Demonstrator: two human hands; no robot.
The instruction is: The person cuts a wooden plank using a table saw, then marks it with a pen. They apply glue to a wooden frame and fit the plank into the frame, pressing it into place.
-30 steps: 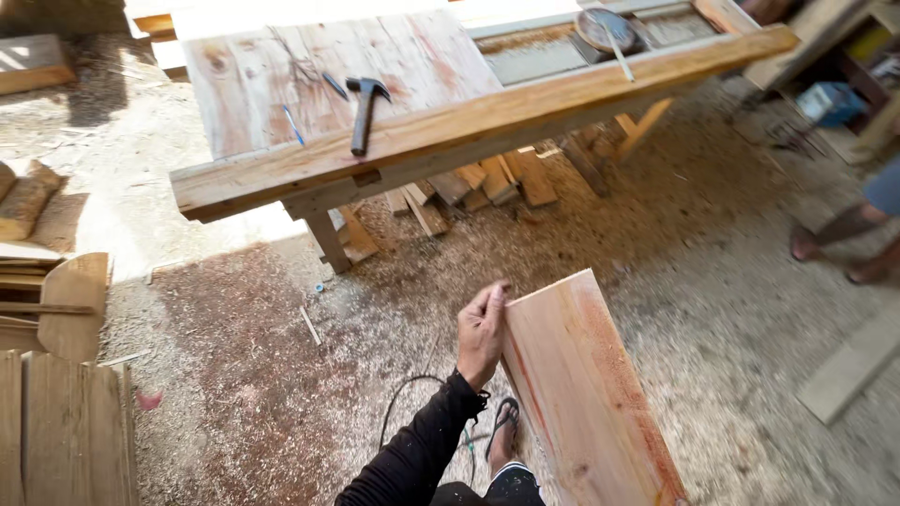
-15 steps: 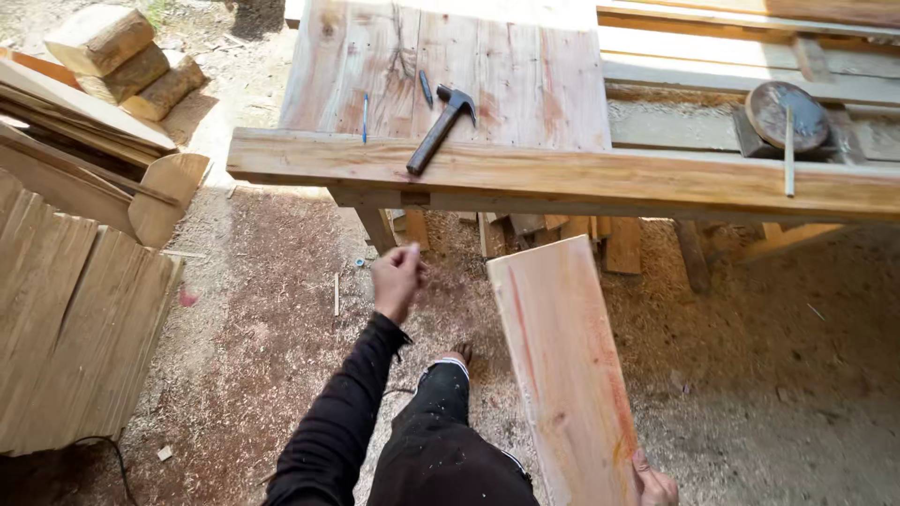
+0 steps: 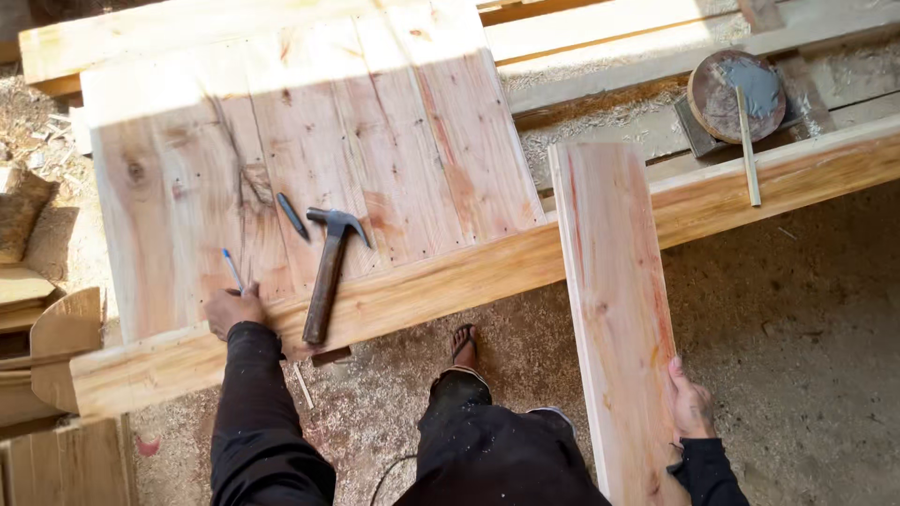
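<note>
My left hand [image 3: 234, 309] rests on the near edge of a panel of joined boards [image 3: 309, 159] and is closed on a blue pencil [image 3: 232, 268]. Just to its right lies a claw hammer [image 3: 327, 272] with a dark pointed tool [image 3: 292, 215] beside it. My right hand [image 3: 691, 405] grips the right edge of a long reddish plank [image 3: 614, 309] near its low end. The plank's far end leans over the thick wooden beam [image 3: 450, 286] that runs across the front of the bench.
A round dark disc [image 3: 738, 96] with a thin stick [image 3: 746, 145] on it sits at the far right of the bench. Stacked wood pieces [image 3: 42, 328] stand at the left. My sandalled foot [image 3: 462, 344] is on sawdust-covered ground under the beam.
I have stepped up to the bench. My left hand moved from mid-air onto the panel and now holds the pencil. The plank's far end now lies over the beam.
</note>
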